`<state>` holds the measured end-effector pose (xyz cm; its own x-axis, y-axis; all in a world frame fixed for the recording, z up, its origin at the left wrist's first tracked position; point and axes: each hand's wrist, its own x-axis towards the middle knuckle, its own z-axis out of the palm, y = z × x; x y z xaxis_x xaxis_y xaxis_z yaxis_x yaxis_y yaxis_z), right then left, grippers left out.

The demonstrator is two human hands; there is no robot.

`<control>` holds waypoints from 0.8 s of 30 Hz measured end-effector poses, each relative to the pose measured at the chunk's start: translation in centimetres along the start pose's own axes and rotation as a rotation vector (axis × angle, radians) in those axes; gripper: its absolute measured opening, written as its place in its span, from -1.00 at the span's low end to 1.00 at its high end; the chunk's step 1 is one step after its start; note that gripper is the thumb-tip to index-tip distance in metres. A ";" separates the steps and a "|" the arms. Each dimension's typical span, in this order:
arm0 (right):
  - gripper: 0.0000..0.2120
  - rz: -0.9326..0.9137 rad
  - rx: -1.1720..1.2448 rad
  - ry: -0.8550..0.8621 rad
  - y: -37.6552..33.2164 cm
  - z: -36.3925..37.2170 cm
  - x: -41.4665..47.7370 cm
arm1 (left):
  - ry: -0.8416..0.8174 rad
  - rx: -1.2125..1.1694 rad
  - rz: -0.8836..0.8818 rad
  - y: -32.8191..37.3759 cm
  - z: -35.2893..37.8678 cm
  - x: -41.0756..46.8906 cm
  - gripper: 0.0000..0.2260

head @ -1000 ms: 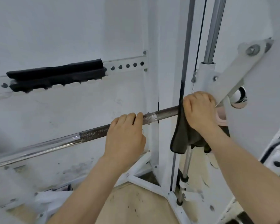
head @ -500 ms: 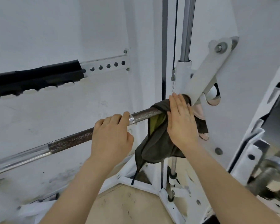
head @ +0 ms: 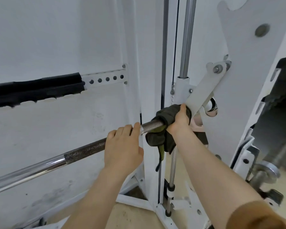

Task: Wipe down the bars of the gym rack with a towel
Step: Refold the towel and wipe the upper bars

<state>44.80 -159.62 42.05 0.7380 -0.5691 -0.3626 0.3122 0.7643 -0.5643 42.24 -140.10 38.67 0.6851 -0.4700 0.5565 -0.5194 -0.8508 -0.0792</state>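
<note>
A steel bar (head: 82,152) with dark knurled stretches runs from the lower left up to the white rack's carriage. My left hand (head: 122,146) grips it from above at mid-frame. Just to the right, a dark olive towel (head: 163,129) is wrapped around the bar's end beside the white pivot arm (head: 203,90). My right hand (head: 180,119) is closed over the towel and the bar, and loose folds of cloth hang below it.
A white upright post (head: 152,63) and a chrome guide rod (head: 186,38) rise behind the bar. A perforated white rail with black padding (head: 36,90) crosses the left. A weight peg with a collar (head: 264,174) juts out low right. Wooden floor (head: 130,217) lies below.
My right hand has gone from pressing flat on the draped towel to closing around it on the bar. The view has shifted right and closer. My left hand keeps its hold.
</note>
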 end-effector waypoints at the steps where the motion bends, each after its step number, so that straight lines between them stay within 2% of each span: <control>1: -0.63 -0.034 -0.007 0.013 0.4 0.6 -0.2 | -0.017 -0.002 -0.001 0.1 -0.3 0.0 -0.40; 5: -0.59 -0.087 -0.260 0.131 1.3 0.8 -1.5 | -0.046 -0.011 -0.023 0.5 -0.6 0.1 -0.40; 10: -0.49 -0.179 -0.589 0.084 1.9 -0.7 -2.9 | -0.070 0.038 -0.070 1.2 -0.8 0.4 -0.40; 13: -0.54 -0.175 -0.772 -0.036 0.5 -2.8 -4.1 | -0.119 0.012 -0.128 1.5 -1.1 0.9 -0.40; 16: -0.53 -0.144 -0.861 -0.228 -1.5 -5.0 -5.0 | -0.150 -0.131 -0.198 3.5 -1.5 1.4 -0.36; 20: -0.77 -0.131 -0.861 -0.568 -5.8 -8.5 -5.1 | -0.094 -0.387 -0.176 9.7 -0.9 2.0 -0.29; 21: -0.79 -0.129 -0.890 -0.624 -7.3 -9.8 -5.0 | -0.087 -0.380 -0.175 11.2 -0.6 2.0 -0.29; 24: -0.76 -0.125 -1.036 -0.728 -12.2 -13.7 -4.8 | 0.021 -0.163 -0.222 15.1 0.2 1.7 -0.34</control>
<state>29.28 -170.41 40.56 0.9967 -0.0712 0.0385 0.0340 -0.0637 -0.9974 35.66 -153.77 38.25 0.7817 -0.2699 0.5622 -0.4344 -0.8825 0.1803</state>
